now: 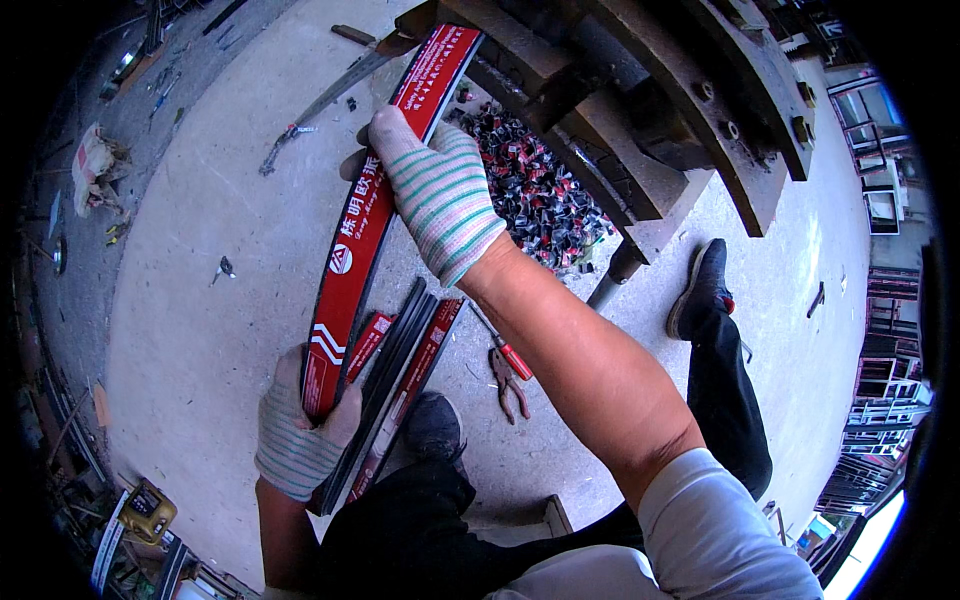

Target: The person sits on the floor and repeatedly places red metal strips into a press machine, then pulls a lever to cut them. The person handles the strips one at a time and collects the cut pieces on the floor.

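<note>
A long profile strip with red printed film and dark edges (352, 262) slants up in front of me, both hands on it. My left hand (305, 430), in a white knit glove with green stripes, is closed around its lower end. Higher up, my right hand (440, 195), gloved alike, grips it with the thumb along the red face. The strip's far end reaches the dark steel press (640, 150); whether it touches or sits in it, I cannot tell. Several more profiles, black and red (405, 400), lean by my left leg, partly behind my left hand.
Small black and red offcuts (530, 170) are heaped under the press. Pliers (507, 385) and a red-handled screwdriver (514, 358) lie on the concrete floor between my feet. A yellow tape measure (147, 513) is at lower left. Frames (885, 400) stand along the right.
</note>
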`<action>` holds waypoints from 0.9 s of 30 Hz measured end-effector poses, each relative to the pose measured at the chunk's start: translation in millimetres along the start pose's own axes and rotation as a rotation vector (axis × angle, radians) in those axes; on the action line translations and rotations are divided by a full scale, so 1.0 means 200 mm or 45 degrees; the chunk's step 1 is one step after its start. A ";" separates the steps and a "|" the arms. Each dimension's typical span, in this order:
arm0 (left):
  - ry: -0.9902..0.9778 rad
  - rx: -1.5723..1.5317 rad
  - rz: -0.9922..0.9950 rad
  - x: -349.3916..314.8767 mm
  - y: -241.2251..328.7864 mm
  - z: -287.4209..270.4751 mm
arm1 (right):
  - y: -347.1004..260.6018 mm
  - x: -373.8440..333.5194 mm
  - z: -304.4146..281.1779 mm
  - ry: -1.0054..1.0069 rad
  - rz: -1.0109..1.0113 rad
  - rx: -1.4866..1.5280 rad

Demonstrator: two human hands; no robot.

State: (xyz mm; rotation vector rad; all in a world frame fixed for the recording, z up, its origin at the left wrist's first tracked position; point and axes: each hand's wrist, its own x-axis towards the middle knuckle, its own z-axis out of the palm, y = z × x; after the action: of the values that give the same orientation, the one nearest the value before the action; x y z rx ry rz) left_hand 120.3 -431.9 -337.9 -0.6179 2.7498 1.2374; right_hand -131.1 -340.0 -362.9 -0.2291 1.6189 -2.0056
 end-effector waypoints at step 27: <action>0.199 0.529 -0.259 0.01 0.09 -0.34 | -0.08 0.09 0.18 0.228 0.104 0.273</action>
State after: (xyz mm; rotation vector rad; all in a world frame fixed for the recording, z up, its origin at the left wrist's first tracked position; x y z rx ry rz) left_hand 118.8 -471.9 -279.1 -0.9457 2.8473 0.5727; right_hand -134.8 -378.5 -342.0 0.0971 1.4752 -2.1669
